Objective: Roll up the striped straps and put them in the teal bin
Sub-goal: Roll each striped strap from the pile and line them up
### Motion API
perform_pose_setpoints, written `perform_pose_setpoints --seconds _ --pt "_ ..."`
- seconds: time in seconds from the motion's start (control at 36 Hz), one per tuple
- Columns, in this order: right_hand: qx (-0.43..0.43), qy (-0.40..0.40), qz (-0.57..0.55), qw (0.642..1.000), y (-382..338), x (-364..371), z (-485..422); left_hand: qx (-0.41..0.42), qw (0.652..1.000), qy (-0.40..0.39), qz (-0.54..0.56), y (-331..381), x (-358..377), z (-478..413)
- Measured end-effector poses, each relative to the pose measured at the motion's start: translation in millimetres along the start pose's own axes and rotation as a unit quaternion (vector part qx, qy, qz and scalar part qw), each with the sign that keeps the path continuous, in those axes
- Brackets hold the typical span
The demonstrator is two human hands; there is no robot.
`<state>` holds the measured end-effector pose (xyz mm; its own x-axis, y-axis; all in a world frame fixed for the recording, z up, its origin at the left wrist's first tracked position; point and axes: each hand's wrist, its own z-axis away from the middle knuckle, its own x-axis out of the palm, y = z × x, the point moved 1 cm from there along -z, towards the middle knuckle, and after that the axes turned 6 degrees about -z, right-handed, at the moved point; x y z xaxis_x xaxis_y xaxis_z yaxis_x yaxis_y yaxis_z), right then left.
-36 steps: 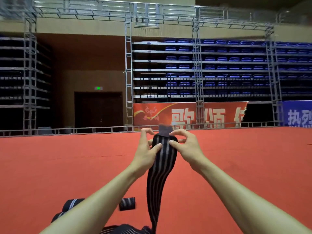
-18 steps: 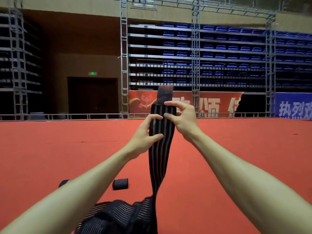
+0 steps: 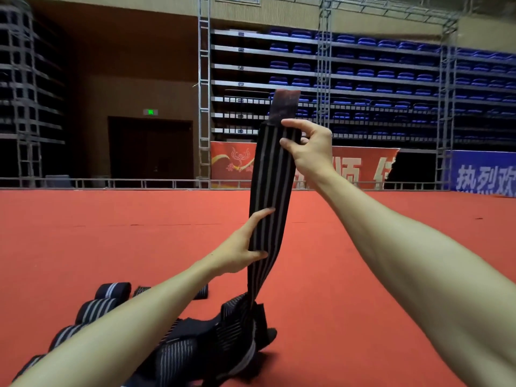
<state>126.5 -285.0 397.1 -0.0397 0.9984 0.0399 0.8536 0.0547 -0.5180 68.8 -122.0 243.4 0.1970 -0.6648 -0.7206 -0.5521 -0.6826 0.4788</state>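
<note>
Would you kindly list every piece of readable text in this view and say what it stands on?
"热烈欢": white on the blue banner, cut off at the frame edge.
"颂": white on the red banner; its neighbours are hidden or cut off.
The green sign above the door is too small to read.
The striped strap shows no text.
</note>
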Motion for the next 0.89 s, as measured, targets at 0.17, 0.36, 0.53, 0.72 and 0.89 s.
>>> perform_pose_setpoints --seconds 0.17,0.36,0.53,0.72,0.89 --pt "0.006 0.017 0.011 1.000 4 -4 2 -0.034 0.999 -0.038 -0.004 -16 15 14" --pt "0.025 0.015 0.040 0.999 29 -6 24 -0.063 0.997 -0.043 0.008 -36 39 38" --pt "0.052 0.018 0.073 0.996 57 -13 50 -0.080 0.994 -0.073 0.033 -54 73 69" --pt "0.071 0.046 0.094 0.992 73 -17 56 -0.121 0.989 -0.071 0.039 -70 104 87" --pt "0.083 0.059 0.119 0.988 88 -23 58 -0.123 0.989 -0.084 0.000 -88 118 93"
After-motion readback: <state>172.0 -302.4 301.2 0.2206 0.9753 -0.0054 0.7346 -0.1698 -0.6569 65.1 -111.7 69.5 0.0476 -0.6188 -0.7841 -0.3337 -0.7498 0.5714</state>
